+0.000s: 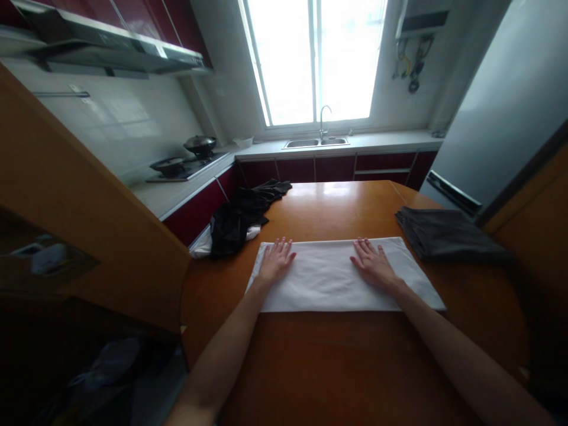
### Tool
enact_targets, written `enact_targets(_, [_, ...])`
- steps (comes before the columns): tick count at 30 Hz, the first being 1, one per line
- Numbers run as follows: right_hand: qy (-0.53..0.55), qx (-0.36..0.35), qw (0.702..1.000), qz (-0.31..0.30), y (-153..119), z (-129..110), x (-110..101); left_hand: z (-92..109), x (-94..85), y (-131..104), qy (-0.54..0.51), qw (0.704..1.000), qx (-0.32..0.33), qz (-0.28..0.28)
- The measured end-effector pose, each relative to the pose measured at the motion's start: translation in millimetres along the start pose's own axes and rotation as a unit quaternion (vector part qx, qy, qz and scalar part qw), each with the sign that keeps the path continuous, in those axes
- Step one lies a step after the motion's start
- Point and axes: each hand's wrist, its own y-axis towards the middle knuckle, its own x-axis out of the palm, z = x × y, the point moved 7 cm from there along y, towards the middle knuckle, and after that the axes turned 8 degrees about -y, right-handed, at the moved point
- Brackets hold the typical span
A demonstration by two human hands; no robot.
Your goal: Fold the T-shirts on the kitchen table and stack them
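Note:
A white cloth point(326, 281), folded into a wide rectangle, lies flat on the wooden table point(328, 355) in front of me. Faint wrinkles run across its middle. My left hand point(277, 261) rests palm down on the cloth's left part near the far edge, fingers spread. Toward the right end, my right hand point(373, 263) also lies flat on the fabric with its fingers apart. Neither hand grips anything.
A crumpled black garment point(235, 222) with some white fabric point(202, 244) lies at the table's left edge. Folded dark grey cloth point(446, 234) sits on the right. Beyond are a counter with a sink point(304, 143), a stove point(190, 168) with pans, and a fridge point(497, 112).

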Motion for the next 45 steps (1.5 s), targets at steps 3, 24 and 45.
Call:
enact_targets(3, [-0.023, 0.069, 0.997, 0.013, 0, 43, 2, -41, -10.0, 1, -0.015, 0.997, -0.07, 0.011])
enact_targets(24, [0.059, -0.076, 0.995, 0.003, -20, -67, -13, 95, 17.6, -28, -0.006, 0.997, 0.073, -0.013])
enact_targets(45, [-0.11, 0.096, 0.989, 0.015, -109, 67, -34, 115, 17.4, -28, 0.005, 0.991, 0.12, -0.057])
